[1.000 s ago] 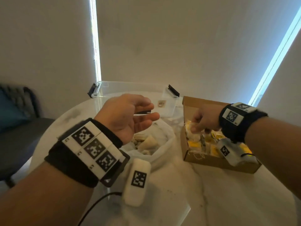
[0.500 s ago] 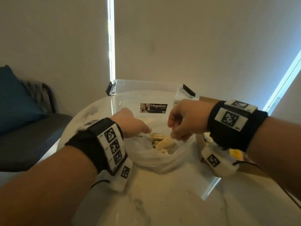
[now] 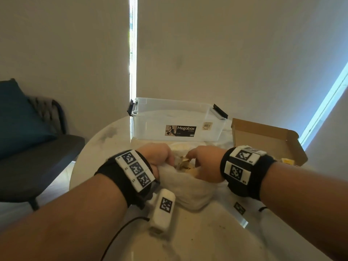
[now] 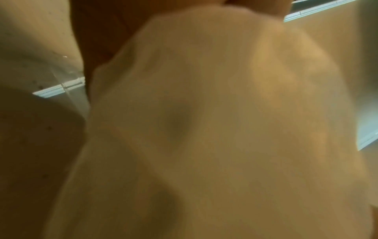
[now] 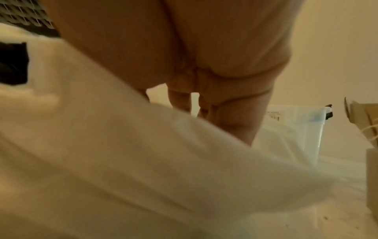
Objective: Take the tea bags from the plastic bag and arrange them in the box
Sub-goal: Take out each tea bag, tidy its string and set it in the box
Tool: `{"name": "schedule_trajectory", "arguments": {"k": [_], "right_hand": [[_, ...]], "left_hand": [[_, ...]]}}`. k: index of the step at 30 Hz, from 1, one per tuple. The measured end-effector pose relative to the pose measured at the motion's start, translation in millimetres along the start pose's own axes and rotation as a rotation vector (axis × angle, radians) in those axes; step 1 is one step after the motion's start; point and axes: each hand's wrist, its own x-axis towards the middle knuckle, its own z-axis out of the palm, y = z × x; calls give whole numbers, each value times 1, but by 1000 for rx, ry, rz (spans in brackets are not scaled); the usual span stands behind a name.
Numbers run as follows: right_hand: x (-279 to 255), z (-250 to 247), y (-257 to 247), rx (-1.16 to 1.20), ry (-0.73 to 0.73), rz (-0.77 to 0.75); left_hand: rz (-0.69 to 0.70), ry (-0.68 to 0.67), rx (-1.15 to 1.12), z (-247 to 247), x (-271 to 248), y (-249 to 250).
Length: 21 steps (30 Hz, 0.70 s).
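A white plastic bag (image 3: 188,189) stands open on the table in front of me, with beige tea bags (image 3: 185,163) showing in its mouth. My left hand (image 3: 170,161) grips the bag's left rim with curled fingers; the left wrist view shows the blurred bag (image 4: 204,129) hanging close below that hand. My right hand (image 3: 190,157) reaches into the mouth from the right. Its fingers (image 5: 235,121) dip behind the bag's edge (image 5: 122,161), so the tips are hidden. The open cardboard box (image 3: 259,134) sits to the right, with a yellow tea bag (image 3: 287,161) showing inside.
A clear storage bin (image 3: 169,117) labelled Megabox stands just behind the bag, against the wall. The round marble table (image 3: 207,242) has bare surface toward me. A dark chair with a blue cushion (image 3: 37,157) stands off the left side.
My right hand left the cardboard box, moved left and went down into the bag. My left hand, open and raised a second ago, dropped and took hold of the bag's rim.
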Motion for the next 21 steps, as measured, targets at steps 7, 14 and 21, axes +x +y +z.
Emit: {"name": "schedule_trajectory", "arguments": {"k": [7, 14, 21], "right_hand": [[5, 8, -4, 32, -5, -10], [-2, 6, 1, 82, 62, 8], [0, 7, 5, 38, 29, -7]], "left_hand": [[169, -11, -256, 14, 2, -4], [205, 149, -185, 13, 8, -6], [196, 118, -32, 22, 6, -8]]}}
